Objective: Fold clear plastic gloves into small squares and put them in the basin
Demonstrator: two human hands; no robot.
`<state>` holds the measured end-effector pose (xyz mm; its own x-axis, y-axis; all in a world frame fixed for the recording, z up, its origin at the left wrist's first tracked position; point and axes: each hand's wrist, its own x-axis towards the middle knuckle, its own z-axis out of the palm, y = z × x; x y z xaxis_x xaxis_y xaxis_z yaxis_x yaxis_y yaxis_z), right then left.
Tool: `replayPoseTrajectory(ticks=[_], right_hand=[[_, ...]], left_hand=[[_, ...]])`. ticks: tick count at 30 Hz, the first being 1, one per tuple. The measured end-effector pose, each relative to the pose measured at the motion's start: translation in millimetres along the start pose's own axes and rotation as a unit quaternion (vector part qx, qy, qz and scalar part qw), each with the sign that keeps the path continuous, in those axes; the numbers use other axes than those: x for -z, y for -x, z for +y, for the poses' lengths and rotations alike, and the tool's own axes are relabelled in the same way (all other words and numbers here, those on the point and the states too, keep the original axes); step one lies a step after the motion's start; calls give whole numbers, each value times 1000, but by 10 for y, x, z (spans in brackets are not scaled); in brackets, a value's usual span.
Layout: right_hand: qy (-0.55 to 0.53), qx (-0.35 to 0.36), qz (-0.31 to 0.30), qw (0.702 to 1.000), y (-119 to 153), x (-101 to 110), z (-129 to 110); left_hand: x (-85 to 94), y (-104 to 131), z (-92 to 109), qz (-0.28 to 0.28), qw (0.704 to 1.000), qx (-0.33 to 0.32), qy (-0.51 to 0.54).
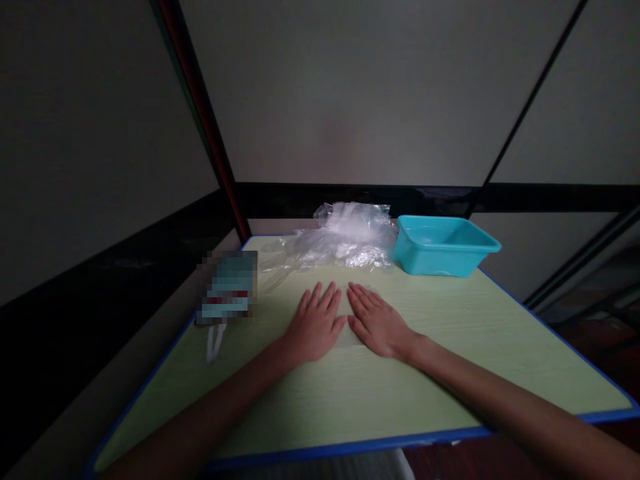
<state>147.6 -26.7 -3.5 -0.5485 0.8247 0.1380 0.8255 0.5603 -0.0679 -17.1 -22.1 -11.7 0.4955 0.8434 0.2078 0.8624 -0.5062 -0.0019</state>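
Pixelated object (230, 287): on the table (480, 320), left side; any lettering illegible.
Left hand (315, 327): palm down, fingers extended, slightly spread, released, against clear film (352, 339).
Right hand (379, 323): palm down, fingers straight, closer together, likewise ungrasping.
Clear film: flat on the table, between and partly beneath both hands.

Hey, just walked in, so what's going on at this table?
A person has the left hand and right hand palm down, fingers stretched out, neither closed in a grip. A thin, see-through piece of plastic lies flat between and partly under them on the table. Beyond the hands is a crumpled heap of clear plastic, with a turquoise tub to its right.
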Motion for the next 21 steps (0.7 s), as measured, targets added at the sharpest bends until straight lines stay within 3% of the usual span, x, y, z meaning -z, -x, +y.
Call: replayPoseTrajectory(ticks=[8,12,14,17,21], right_hand=[[-6,2,-1,1000,-105,-26,93],[-49,5,-2,999,-92,-38,119],[-96,13,4,995,-71,1,157],[-167,50,24,984,-16,149,241],[-176,158,10,972,80,436,358]], left_hand=[[-19,-113,-53,-11,1000,7,15],[1,-115,-85,-6,996,17,93],[43,-109,-138,14,981,29,190],[138,-87,-249,64,935,46,345],[270,-62,-400,93,914,4,394]])
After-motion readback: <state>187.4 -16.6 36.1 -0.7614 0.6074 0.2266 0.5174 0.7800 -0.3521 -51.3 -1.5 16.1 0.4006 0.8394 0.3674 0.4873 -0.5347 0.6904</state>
